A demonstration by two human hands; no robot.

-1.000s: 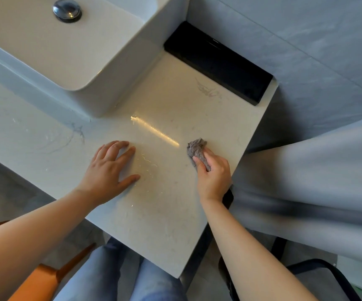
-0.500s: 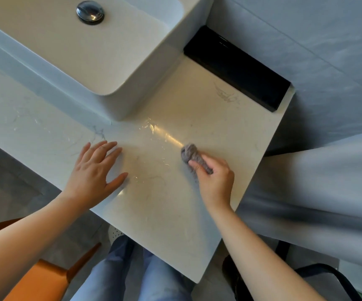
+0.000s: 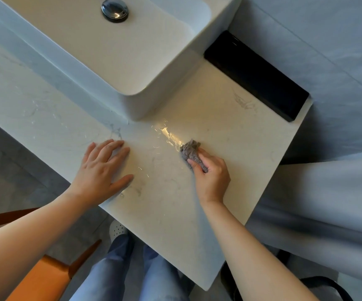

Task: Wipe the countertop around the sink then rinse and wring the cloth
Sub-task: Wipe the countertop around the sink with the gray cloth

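A small crumpled grey cloth (image 3: 190, 151) lies pressed on the pale marble countertop (image 3: 230, 135), just right of a wet, shiny streak. My right hand (image 3: 213, 174) grips the cloth's near end, fingers curled round it. My left hand (image 3: 104, 169) rests flat on the countertop to the left, fingers spread and straight. The white vessel sink (image 3: 145, 61) stands behind both hands, its chrome drain plug (image 3: 115, 10) at the top.
A black rectangular block (image 3: 256, 76) lies along the back right of the countertop against the grey wall. An orange chair (image 3: 43, 276) stands at the lower left. The countertop's front edge runs diagonally past my legs. Water droplets speckle the surface near the sink corner.
My right hand has slid the cloth leftward across the countertop toward the sink corner. My left hand stays flat on the surface. The view has shifted so the sink sits further right.
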